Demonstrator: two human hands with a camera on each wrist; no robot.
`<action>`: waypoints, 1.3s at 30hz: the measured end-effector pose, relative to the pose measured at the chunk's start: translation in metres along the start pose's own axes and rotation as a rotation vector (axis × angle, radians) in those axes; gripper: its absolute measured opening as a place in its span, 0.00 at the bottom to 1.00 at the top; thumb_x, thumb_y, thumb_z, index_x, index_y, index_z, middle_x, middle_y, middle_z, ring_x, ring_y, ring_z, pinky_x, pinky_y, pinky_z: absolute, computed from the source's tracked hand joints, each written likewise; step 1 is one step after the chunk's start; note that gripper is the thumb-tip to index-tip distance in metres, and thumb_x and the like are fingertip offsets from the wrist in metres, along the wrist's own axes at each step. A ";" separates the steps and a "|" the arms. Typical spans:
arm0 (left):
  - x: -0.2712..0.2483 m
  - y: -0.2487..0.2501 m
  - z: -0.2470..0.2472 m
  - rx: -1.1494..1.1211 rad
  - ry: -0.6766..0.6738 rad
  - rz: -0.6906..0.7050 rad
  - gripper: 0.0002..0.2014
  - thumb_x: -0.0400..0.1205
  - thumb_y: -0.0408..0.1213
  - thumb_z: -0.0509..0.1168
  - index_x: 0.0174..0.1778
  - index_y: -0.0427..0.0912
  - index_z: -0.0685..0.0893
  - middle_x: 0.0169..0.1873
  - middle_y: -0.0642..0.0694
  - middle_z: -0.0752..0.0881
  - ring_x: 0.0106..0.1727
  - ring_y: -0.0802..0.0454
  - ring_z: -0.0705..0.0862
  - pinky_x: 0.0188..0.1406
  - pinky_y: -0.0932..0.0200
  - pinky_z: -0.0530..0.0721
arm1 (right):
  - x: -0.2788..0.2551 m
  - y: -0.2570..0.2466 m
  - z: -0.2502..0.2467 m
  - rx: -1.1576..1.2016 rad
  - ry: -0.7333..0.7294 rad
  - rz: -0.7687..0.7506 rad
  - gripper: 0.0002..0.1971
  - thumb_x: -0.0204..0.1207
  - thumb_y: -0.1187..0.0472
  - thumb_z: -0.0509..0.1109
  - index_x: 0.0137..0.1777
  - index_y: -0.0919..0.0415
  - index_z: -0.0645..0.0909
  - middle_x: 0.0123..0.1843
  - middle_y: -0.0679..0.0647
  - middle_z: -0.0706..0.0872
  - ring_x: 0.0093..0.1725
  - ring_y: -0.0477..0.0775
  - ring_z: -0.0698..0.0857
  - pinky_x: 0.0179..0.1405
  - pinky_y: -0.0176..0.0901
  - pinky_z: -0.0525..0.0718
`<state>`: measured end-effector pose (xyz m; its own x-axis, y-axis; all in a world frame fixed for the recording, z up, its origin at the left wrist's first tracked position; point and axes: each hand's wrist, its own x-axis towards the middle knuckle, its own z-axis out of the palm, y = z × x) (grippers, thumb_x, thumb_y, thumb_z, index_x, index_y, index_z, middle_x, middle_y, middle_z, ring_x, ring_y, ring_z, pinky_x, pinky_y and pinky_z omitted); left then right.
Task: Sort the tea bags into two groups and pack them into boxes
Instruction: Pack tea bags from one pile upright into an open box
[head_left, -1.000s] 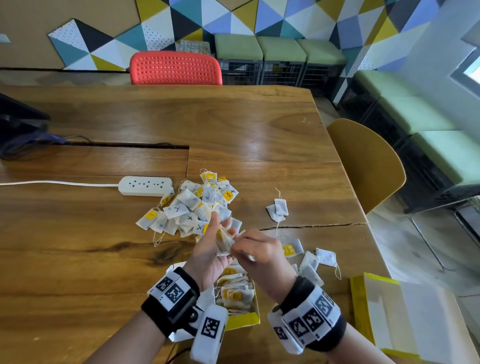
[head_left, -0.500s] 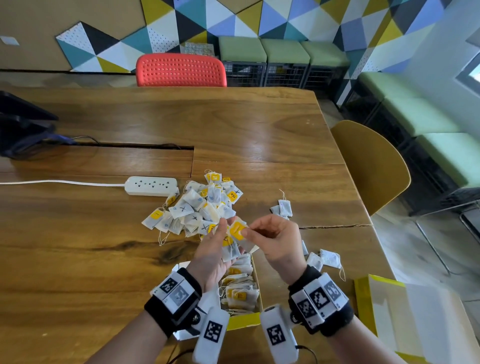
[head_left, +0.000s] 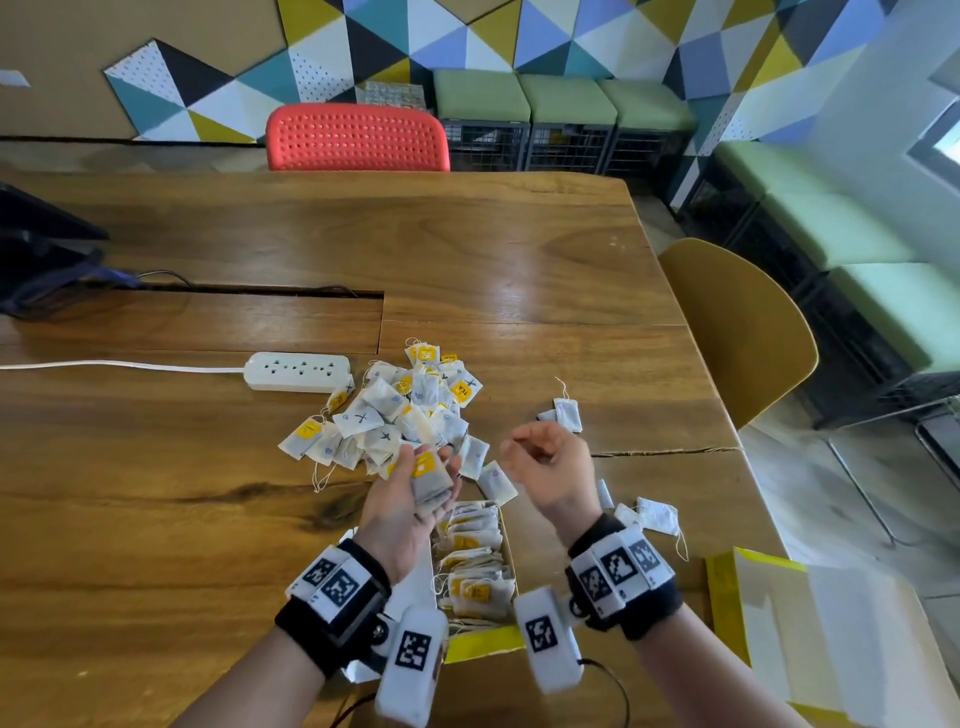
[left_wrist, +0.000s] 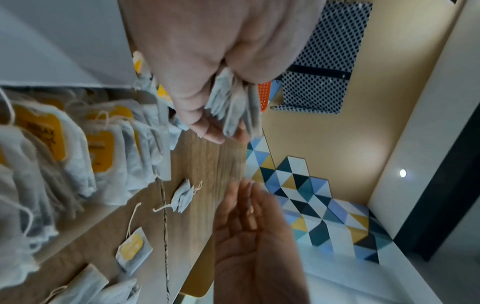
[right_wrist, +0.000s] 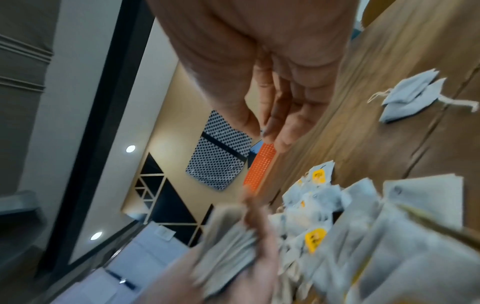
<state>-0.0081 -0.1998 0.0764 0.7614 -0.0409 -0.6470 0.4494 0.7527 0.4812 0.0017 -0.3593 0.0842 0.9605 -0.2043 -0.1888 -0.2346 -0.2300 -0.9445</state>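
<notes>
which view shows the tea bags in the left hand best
The head view: the left hand lies palm up gripping a small stack of tea bags, yellow tag on top. The left wrist view shows only their edges under the palm; the right wrist view shows them blurred.

A red chair (head_left: 357, 137) is standing at the wooden table's (head_left: 467, 249) far edge, a yellow chair (head_left: 737, 332) at its right edge; green-cushioned benches (head_left: 566, 98) are lining the triangle-patterned wall (head_left: 467, 36).

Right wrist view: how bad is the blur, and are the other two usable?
Right wrist: tea bags and left hand smeared by motion blur. Left wrist: fairly sharp, right hand soft. Head: sharp, glare on the table, wide-angle bending at edges.
</notes>
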 end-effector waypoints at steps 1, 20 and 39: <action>-0.001 0.004 -0.004 0.005 -0.005 -0.014 0.14 0.88 0.45 0.55 0.51 0.39 0.80 0.38 0.40 0.88 0.34 0.50 0.88 0.43 0.53 0.89 | 0.010 0.004 -0.005 -0.073 0.006 0.004 0.05 0.73 0.62 0.74 0.47 0.58 0.83 0.42 0.53 0.89 0.43 0.54 0.87 0.46 0.49 0.88; 0.000 0.014 -0.026 0.209 -0.178 -0.063 0.15 0.86 0.36 0.59 0.69 0.44 0.76 0.37 0.49 0.81 0.28 0.58 0.79 0.32 0.59 0.82 | 0.075 0.044 0.026 -1.012 -0.502 0.085 0.13 0.68 0.56 0.81 0.47 0.60 0.84 0.48 0.55 0.86 0.50 0.56 0.85 0.44 0.42 0.84; 0.017 0.001 -0.009 0.190 -0.132 -0.009 0.26 0.82 0.44 0.67 0.72 0.33 0.75 0.64 0.36 0.84 0.64 0.48 0.84 0.62 0.55 0.80 | 0.027 -0.017 0.026 0.144 -0.593 0.123 0.04 0.69 0.72 0.77 0.43 0.68 0.87 0.42 0.63 0.88 0.41 0.54 0.88 0.46 0.42 0.89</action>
<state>0.0015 -0.1936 0.0608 0.8060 -0.1423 -0.5746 0.5269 0.6149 0.5868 0.0356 -0.3362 0.0881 0.8571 0.3514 -0.3767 -0.3660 -0.0993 -0.9253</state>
